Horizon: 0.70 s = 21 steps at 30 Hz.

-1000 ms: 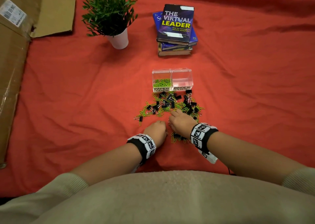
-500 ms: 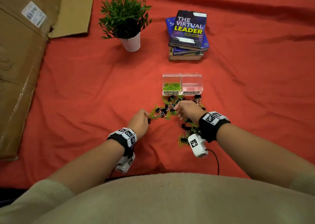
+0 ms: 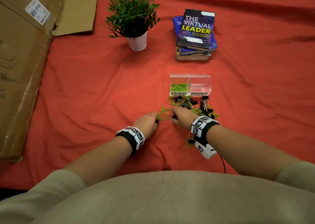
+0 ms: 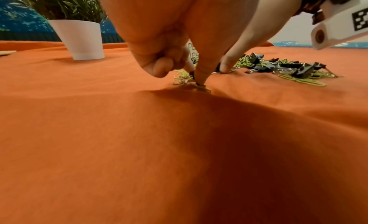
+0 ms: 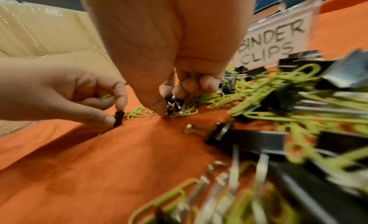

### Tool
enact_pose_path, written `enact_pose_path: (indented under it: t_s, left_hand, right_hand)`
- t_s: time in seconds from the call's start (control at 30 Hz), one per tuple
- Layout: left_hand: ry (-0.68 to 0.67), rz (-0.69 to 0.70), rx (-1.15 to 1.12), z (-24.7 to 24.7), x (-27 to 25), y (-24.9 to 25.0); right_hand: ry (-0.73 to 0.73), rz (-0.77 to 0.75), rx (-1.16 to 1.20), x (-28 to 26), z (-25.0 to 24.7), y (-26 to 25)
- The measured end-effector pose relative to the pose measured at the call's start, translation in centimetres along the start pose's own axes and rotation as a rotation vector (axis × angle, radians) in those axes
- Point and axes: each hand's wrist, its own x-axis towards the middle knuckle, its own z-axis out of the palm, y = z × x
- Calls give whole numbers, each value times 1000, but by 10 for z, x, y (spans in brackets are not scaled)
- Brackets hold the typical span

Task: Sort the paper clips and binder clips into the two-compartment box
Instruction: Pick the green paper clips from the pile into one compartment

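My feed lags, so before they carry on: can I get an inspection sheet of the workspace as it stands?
Surface: red cloth, wrinkled.
Job's things: clear box; paper clips fill the left compartment, right one looks empty; mixed pile lies in front.
Clutter: potted plant, stack of books.
Hands: left hand pinches a black binder clip; right hand pinches another binder clip.
Cables: black cable from right wrist camera.
Surroundings: flattened cardboard on the left.
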Motion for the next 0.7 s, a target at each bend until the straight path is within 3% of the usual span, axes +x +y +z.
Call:
enact_pose_path:
  t_s: [0.27,0.4,0.47,0.7]
  left_hand:
    - [-44,100,-106,-11,3,16]
    - [-107,141,-181,-4,5,49]
    - [-118,120,-182,3,6,62]
    - [32,-61,-200,9,20,70]
  right_hand:
    - [36,233,-100,-37,-18,37]
    - [149,165,-69,-27,-26,25]
    - [130,88,-61,-18,-25,17]
    - [-20,-45,-241,-3,-23,4]
